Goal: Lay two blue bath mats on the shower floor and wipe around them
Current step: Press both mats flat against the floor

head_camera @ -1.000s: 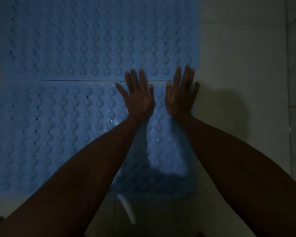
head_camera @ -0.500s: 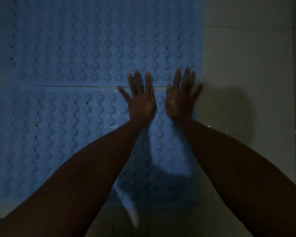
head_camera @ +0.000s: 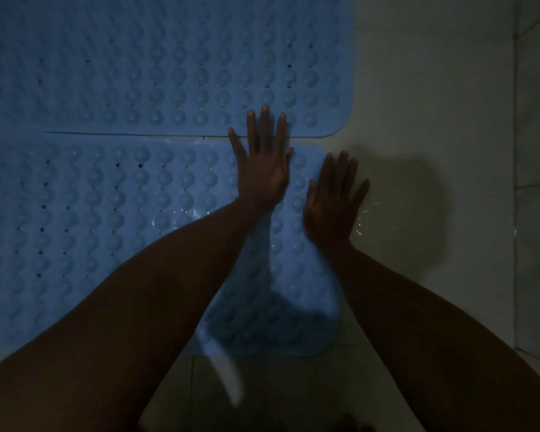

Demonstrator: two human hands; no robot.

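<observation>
The left hand (head_camera: 264,169) lies flat with straight fingers across the seam where the near mat (head_camera: 106,229) meets the far mat (head_camera: 153,63). The right hand (head_camera: 332,201), also flat and spread, presses the near mat's right edge and the wet tiled floor (head_camera: 418,88).

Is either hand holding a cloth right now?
No: the left hand lies flat across the seam of the two mats, and the right hand lies flat at the near mat's edge, both empty.
</observation>
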